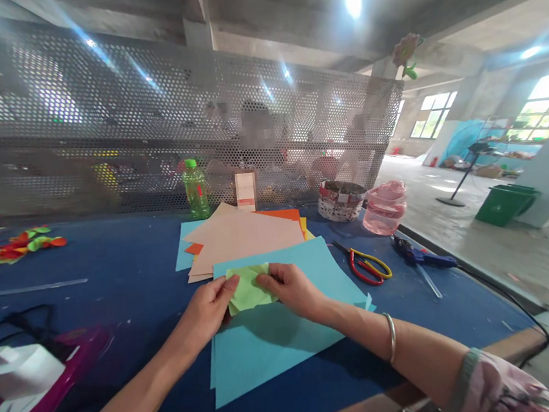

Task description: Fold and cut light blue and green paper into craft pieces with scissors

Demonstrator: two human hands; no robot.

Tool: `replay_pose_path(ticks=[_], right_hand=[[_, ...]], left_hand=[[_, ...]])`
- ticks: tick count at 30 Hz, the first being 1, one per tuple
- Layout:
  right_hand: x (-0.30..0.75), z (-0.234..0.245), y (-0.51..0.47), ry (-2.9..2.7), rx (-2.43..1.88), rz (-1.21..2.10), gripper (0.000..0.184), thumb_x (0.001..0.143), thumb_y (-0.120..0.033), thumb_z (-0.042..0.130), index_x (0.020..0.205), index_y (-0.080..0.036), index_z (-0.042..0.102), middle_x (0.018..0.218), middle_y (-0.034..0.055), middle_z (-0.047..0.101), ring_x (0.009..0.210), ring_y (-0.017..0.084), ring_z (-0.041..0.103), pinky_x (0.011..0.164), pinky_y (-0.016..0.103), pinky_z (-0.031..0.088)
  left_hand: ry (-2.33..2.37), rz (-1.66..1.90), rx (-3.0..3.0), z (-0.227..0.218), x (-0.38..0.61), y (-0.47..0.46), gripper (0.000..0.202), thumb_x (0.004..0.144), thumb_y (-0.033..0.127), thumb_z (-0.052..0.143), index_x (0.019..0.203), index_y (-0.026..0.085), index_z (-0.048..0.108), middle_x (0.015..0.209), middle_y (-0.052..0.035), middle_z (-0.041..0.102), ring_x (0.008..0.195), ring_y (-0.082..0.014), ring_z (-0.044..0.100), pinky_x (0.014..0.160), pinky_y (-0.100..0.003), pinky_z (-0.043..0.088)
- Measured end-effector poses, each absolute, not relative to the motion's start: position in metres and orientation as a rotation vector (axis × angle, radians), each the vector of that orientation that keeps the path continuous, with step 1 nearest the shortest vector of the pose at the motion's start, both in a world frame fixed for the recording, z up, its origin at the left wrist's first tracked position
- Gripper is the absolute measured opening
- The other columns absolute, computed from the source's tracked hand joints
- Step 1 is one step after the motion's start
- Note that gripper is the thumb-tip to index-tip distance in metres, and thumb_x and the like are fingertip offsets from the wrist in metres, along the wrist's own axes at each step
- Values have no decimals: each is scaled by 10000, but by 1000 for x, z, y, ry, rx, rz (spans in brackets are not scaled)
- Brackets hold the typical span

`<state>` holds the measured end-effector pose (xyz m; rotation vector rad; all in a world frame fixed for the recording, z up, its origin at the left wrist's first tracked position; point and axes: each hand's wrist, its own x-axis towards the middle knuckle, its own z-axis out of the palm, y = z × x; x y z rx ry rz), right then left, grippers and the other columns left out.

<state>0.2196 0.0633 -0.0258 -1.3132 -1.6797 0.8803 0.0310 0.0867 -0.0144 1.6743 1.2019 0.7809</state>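
Note:
A small piece of light green paper (251,289) is stretched between my two hands. My left hand (217,298) pinches its left side, thumb on top. At the upper right corner, my right hand (294,287) grips it between thumb and fingers. Beneath the hands lie sheets of light blue paper (289,353), slightly fanned at the edges. Behind these rests a stack of pale peach paper (252,234), with orange and yellow edges showing under it. Scissors with red and yellow handles (368,266) lie to the right of the blue sheets.
A blue glue gun (422,256) and a pink bottle (385,208) stand right, near a woven basket (342,201). A green bottle (196,189) is by the perforated metal screen (126,136). Left are cut paper pieces (16,247) and a white plug on a magenta base (24,379).

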Motion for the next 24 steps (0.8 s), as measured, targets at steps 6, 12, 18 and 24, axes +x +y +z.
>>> replay_pose_path(ticks=[6,12,18,24], right_hand=[[221,-26,65,-1638,-1361,849,333,841,-413,511,612,-199,397,524,-53,363,491,82,348,458,216,238],[223,-27,67,-1640,-1339,907,310,851,-433,477,666,-186,460,536,-52,385,484,78,361,455,213,233],[228,-29,71,-1621,-1343,874,312,845,-442,478,664,-190,442,520,-61,366,464,73,345,443,206,238],[234,-27,75,-1629,-1346,875,283,849,-409,460,677,-184,467,528,-49,396,482,83,382,448,200,280]], left_hand=[[1061,684,1676,-19,31,88,364,708,534,624,713,176,564,510,48,489,420,-111,425,432,-228,292],[1172,679,1754,-19,30,87,403,743,581,554,623,201,490,424,68,401,392,-108,353,421,-230,234],[1244,789,1877,-13,23,95,437,816,567,402,595,208,513,506,5,536,486,-159,491,498,-265,350],[1503,1006,1883,-9,9,113,272,687,461,571,760,206,629,794,-51,700,753,-232,637,690,-317,449]])
